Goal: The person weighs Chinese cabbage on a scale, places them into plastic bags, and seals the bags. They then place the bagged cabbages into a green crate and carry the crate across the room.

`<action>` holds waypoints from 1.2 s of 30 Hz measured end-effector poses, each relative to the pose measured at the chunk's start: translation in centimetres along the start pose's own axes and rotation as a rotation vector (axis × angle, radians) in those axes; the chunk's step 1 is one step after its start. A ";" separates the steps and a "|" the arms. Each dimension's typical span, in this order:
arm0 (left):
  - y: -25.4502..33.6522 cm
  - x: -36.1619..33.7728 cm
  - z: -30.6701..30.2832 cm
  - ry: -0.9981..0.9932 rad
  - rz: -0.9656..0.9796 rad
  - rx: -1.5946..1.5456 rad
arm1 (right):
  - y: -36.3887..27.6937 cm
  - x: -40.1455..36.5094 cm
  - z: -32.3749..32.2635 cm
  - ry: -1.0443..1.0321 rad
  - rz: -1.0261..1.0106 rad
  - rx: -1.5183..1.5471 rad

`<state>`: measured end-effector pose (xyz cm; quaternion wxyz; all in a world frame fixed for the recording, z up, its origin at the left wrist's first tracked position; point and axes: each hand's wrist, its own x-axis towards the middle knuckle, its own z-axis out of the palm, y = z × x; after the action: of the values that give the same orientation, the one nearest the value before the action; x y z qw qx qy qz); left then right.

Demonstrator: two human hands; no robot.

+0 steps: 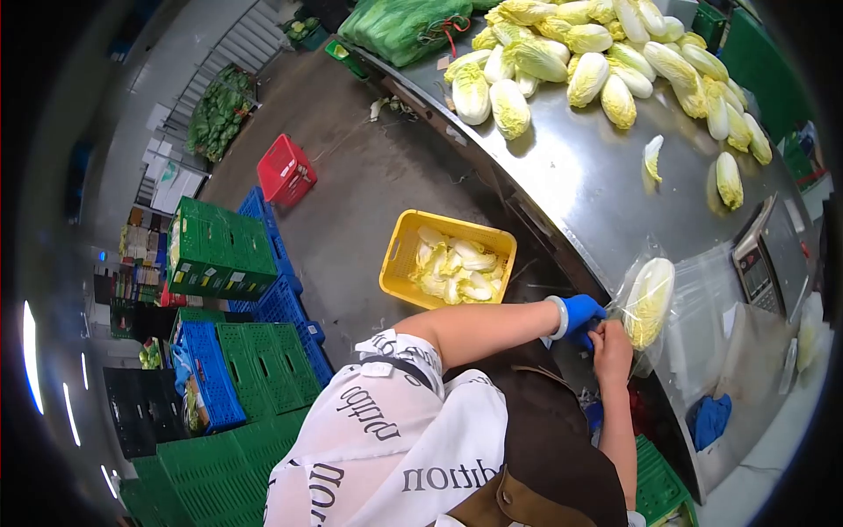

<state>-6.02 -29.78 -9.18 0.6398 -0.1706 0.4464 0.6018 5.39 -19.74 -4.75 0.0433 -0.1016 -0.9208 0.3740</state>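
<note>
A Chinese cabbage (648, 303) lies inside a clear plastic bag (634, 263) at the near edge of the metal table (580, 184). My left hand (580, 313), in a blue glove, is closed at the bag's near end. Close against it, my bare right hand (611, 350) is closed with its fingertips bent in at the same end. The bit of plastic between the fingers is mostly hidden. Flat clear bags (702, 303) are spread on the table just beyond the cabbage.
A pile of Chinese cabbages (588, 81) and a green net sack (404, 31) occupy the table's far end. A scale (757, 263) stands to the right. On the floor are a yellow crate (395, 255) of leaves, a red basket (286, 171) and stacked green crates (224, 250).
</note>
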 end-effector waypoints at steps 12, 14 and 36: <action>2.8 -3.2 -1.9 -0.040 -0.045 0.506 | 2.4 -13.9 -6.2 -0.351 -0.022 -0.270; 2.7 -3.6 -2.3 -0.131 -0.092 0.400 | 5.3 -19.1 -5.0 -0.742 0.275 -0.428; 4.7 -5.5 -2.0 -0.269 0.026 0.705 | 8.4 -25.9 -2.4 -0.884 0.470 -0.371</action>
<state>-10.41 -33.65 -4.53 0.7045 0.1462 0.5402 0.4365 32.30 -17.86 -8.99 -0.4523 -0.1439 -0.8543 0.2118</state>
